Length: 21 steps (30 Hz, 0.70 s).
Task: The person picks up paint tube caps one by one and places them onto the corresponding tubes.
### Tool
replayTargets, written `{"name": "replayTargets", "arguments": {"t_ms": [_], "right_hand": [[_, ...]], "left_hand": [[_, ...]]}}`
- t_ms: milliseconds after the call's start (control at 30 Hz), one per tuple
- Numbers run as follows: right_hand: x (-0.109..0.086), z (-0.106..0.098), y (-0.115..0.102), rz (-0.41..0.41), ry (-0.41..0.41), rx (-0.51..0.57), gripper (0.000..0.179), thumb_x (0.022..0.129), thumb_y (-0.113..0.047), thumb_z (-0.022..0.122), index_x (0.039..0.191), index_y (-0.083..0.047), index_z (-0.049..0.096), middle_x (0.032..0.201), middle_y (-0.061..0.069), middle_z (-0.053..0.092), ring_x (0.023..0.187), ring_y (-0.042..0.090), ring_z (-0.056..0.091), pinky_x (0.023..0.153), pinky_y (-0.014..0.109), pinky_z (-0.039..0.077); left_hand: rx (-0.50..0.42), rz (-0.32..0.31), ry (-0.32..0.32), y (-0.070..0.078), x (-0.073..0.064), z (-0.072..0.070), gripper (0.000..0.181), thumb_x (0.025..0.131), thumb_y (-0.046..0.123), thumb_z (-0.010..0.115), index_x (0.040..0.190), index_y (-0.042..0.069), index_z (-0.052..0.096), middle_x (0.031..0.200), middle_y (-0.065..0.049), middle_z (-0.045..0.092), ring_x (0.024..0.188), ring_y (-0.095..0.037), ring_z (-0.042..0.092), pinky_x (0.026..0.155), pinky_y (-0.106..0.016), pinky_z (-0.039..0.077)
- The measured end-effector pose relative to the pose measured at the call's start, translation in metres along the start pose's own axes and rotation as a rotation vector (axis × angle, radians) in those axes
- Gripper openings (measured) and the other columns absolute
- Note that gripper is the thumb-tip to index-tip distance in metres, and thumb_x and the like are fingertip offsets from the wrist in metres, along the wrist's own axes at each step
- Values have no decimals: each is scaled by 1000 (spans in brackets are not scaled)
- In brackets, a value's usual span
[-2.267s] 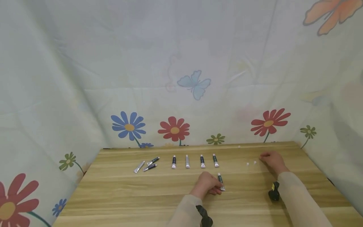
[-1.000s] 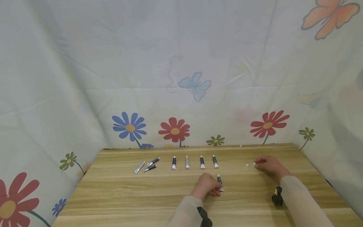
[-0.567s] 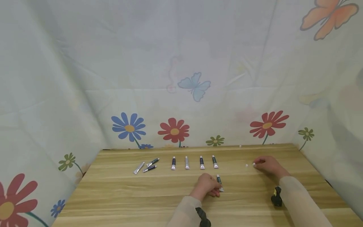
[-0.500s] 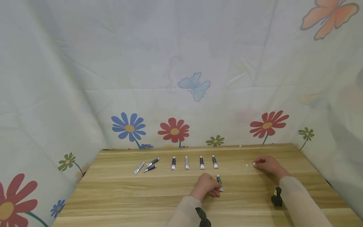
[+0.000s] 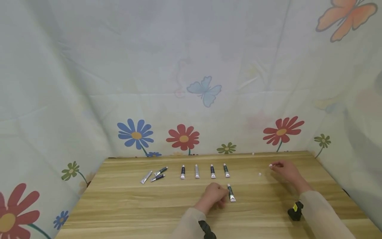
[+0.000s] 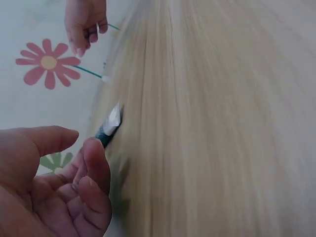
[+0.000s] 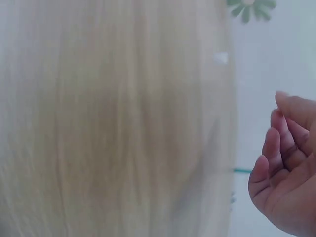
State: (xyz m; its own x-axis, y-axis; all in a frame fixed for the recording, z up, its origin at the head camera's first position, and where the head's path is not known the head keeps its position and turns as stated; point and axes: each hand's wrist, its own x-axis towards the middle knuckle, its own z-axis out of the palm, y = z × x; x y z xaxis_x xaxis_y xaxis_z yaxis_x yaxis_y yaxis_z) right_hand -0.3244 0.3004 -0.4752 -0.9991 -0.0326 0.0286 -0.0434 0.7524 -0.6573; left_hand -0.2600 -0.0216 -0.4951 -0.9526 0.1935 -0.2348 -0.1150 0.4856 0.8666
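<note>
A small paint tube [image 5: 231,192] with a dark green label and a silver crimped end lies on the wooden table [image 5: 167,212]. Just left of it is my left hand [image 5: 213,196], thumb and fingers apart with nothing between them. In the left wrist view the tube's silver end [image 6: 113,118] shows beyond the fingertips. Farther right, my right hand [image 5: 287,172] pinches a small white cap-like piece [image 5: 270,165] between thumb and forefinger, raised over the table. The right wrist view shows the pinching fingers [image 7: 291,108] but hides the piece.
Another white piece [image 5: 260,174] lies left of my right hand, and one more [image 5: 253,153] at the table's back edge. Several paint tubes [image 5: 197,171] stand in a row at mid-table. Three others [image 5: 158,177] lie loosely at left. A flowered curtain [image 5: 238,109] closes off the back.
My left hand has let go of the green-labelled tube and drawn slightly left. My right hand has taken hold of a white piece from the table and moved it up and back.
</note>
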Motion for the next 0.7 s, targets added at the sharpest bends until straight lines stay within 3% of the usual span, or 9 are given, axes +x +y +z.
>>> {"name": "replayTargets", "arguments": {"t_ms": [67,200,367,533,700], "right_hand": [[-4,-1,-7,25,13,27,42,105,-26,58,124,12,61,119,33,66,107,42,64,90,51,55],[-16,-2,-23,53,33,89,49,106,-34,56,130,8,58,129,33,62,116,46,59,97,58,52],[-33,-7,-46,58,64,137,54,105,-42,57,133,5,58,130,30,62,112,39,60,90,45,55],[-51,-8,-66,-19,115,140,43,103,-35,62,123,3,64,109,18,69,90,18,58,72,26,49],[-66,-5,-79,-99,153,163,31,101,-26,66,116,2,68,98,6,70,80,5,53,68,24,49]], "left_hand": [[49,66,-7,-1,-3,-5,27,96,21,66,75,4,67,61,-3,65,52,-10,55,48,-23,39],[99,201,-65,0,-13,-23,19,97,18,66,87,3,70,67,-4,66,57,-12,55,51,-22,42],[177,263,-95,1,-29,-54,15,99,18,65,96,5,72,73,-1,66,63,-14,59,55,-23,45],[296,302,-11,-5,-42,-85,12,98,19,67,97,8,73,85,-1,70,74,-8,57,65,-24,48],[387,324,97,-13,-52,-117,11,97,19,69,100,9,74,93,-2,72,84,-12,60,73,-28,51]]}}
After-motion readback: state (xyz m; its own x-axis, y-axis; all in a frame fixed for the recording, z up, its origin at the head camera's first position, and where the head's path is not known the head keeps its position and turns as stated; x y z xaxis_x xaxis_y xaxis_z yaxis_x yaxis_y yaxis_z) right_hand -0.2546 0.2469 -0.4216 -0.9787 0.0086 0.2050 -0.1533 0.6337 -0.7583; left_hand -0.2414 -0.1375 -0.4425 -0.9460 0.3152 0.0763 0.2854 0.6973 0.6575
